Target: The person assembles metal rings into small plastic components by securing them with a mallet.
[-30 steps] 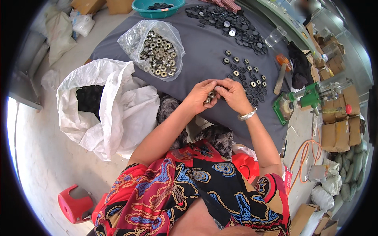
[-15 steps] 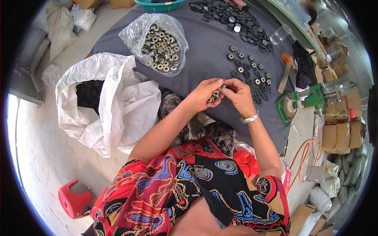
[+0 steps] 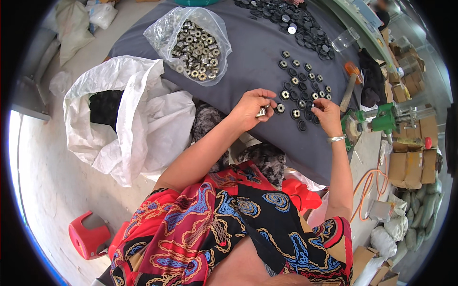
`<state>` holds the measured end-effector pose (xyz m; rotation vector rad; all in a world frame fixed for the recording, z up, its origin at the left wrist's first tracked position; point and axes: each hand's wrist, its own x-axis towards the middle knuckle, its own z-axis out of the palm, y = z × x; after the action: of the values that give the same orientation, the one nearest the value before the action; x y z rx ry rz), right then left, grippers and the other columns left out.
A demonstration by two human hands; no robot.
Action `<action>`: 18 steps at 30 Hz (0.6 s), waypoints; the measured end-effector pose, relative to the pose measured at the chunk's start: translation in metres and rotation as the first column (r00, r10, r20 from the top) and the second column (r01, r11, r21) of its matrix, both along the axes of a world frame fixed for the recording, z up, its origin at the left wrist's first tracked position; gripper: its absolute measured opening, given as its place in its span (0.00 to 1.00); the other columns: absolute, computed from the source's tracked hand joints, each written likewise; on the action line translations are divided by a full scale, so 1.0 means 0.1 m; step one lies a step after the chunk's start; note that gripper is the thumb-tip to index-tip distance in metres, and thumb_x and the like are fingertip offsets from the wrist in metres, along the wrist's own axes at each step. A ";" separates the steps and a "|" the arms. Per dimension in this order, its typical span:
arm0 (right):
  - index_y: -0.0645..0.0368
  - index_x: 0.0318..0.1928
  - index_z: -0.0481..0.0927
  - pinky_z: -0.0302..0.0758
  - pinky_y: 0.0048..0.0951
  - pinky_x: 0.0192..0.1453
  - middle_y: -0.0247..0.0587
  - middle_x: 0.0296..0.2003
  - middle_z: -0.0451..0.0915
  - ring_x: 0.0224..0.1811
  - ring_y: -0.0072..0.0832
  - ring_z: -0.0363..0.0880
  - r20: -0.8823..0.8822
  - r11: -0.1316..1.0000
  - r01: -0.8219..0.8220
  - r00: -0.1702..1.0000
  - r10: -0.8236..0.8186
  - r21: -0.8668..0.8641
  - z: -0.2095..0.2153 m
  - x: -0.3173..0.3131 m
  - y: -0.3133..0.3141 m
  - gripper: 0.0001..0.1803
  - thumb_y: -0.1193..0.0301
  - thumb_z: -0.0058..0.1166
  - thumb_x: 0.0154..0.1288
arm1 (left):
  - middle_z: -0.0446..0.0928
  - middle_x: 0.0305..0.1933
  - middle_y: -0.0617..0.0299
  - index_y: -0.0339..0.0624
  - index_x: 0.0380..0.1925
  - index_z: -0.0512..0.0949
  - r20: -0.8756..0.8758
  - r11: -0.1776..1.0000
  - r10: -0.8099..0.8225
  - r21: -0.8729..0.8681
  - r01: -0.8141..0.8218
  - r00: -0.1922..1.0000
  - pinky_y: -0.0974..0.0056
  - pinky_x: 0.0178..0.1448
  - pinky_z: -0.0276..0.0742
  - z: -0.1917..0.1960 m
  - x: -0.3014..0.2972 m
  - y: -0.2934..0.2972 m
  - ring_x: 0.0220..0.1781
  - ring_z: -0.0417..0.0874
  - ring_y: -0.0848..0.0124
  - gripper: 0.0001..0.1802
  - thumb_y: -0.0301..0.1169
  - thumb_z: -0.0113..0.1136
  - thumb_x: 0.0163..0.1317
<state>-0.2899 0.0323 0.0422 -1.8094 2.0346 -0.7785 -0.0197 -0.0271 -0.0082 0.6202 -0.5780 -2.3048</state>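
Note:
My left hand (image 3: 252,110) is curled around several small metal bearings (image 3: 261,112), just left of the laid-out parts. Some of the bearings show between the fingers. To its right, my right hand (image 3: 327,116) reaches over the group with thumb and fingertips pinched on a small bearing (image 3: 313,106), mostly hidden by the fingers. Round black caps (image 3: 301,125) lie there in loose rows on the grey cloth. Shiny bearings (image 3: 296,114) sit in many of them, while others show only black.
A clear plastic bag (image 3: 164,35) of bearings lies open at the back left. Black caps are heaped (image 3: 305,28) at the far side. A hammer (image 3: 352,81), a clear jar (image 3: 344,40) and a green hand press (image 3: 381,118) are at right. A white sack (image 3: 143,138) stands left.
My hands have parted. The right one has moved right, from beside the left hand to the black caps, with a bearing in its fingertips. The left one still holds its bearings.

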 end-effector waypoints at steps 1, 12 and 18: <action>0.66 0.39 0.81 0.76 0.28 0.38 0.43 0.32 0.82 0.31 0.28 0.80 -0.079 1.000 0.014 0.997 -0.013 0.011 -0.02 0.00 -0.03 0.13 0.79 0.62 0.51 | 0.75 0.34 0.52 0.32 0.46 0.71 -0.015 1.000 0.000 0.001 0.000 1.000 0.69 0.18 0.59 0.00 0.00 0.00 0.23 0.75 0.67 0.12 0.17 0.46 0.61; 0.65 0.34 0.81 0.76 0.29 0.36 0.43 0.27 0.83 0.28 0.30 0.81 -0.115 0.995 0.031 0.993 -0.020 0.099 -0.10 -0.07 -0.24 0.12 0.77 0.66 0.46 | 0.74 0.33 0.51 0.31 0.46 0.69 0.014 1.000 0.015 0.020 -0.015 1.000 0.68 0.16 0.57 0.01 -0.02 -0.02 0.21 0.75 0.66 0.15 0.17 0.45 0.58; 0.64 0.33 0.81 0.76 0.29 0.35 0.43 0.26 0.82 0.28 0.30 0.81 -0.173 0.986 0.045 0.985 -0.017 0.159 -0.01 -0.03 -0.27 0.12 0.76 0.68 0.46 | 0.76 0.33 0.50 0.32 0.46 0.69 -0.015 1.000 0.008 0.010 -0.008 1.000 0.67 0.16 0.58 0.01 -0.01 -0.02 0.22 0.76 0.64 0.12 0.23 0.45 0.63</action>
<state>-0.2928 0.0049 0.0415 -1.8107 2.1670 -0.4633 -0.0206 -0.0296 -0.0074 0.6088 -0.5565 -2.3041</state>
